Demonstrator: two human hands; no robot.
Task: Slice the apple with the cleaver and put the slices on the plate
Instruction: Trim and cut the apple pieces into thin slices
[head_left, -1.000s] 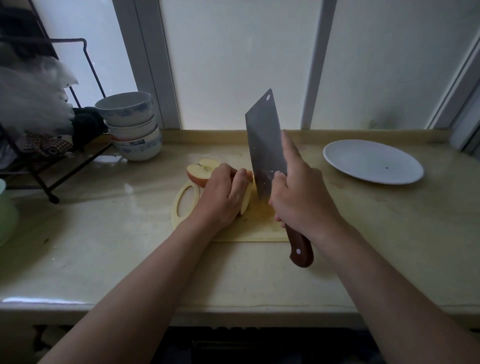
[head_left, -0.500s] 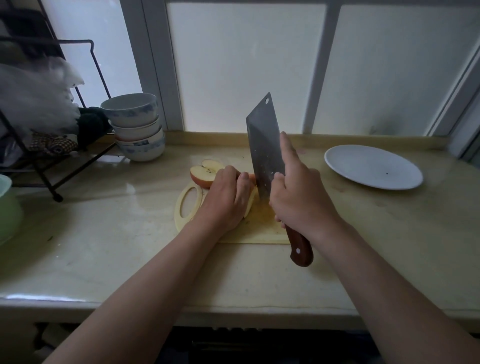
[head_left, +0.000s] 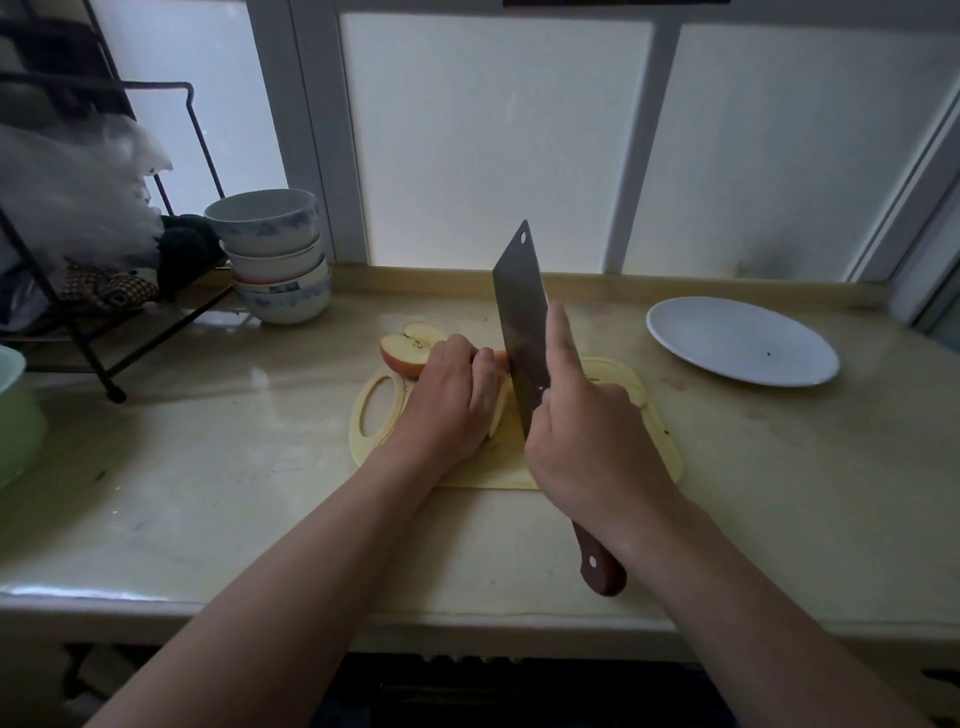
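Right hand (head_left: 587, 441) wrapped round the wooden handle of the cleaver (head_left: 519, 312), forefinger laid straight along the flat of the blade, edge down on the cutting board (head_left: 654, 447) in the middle of the counter (head_left: 234, 467). Left hand (head_left: 452, 400) curls over the apple piece (head_left: 500, 410), pinning it just left of the blade with its fingertips right beside the steel. That's my worry: if the fruit rocks on its rounded skin or those fingers creep out, the edge meets a finger. The blade also tilts, so I'd expect a wedge rather than an even slice. A second apple half (head_left: 402, 353) sits at the board's far left corner, where a nudge could roll it off. The plate (head_left: 743, 343) waits near the counter's far right corner, no slices on it yet. The counter is glossy pale stone, with stacked bowls (head_left: 275, 260) and a wire rack (head_left: 93, 322) at its far left, a frosted window (head_left: 493, 130) behind, and dim light.
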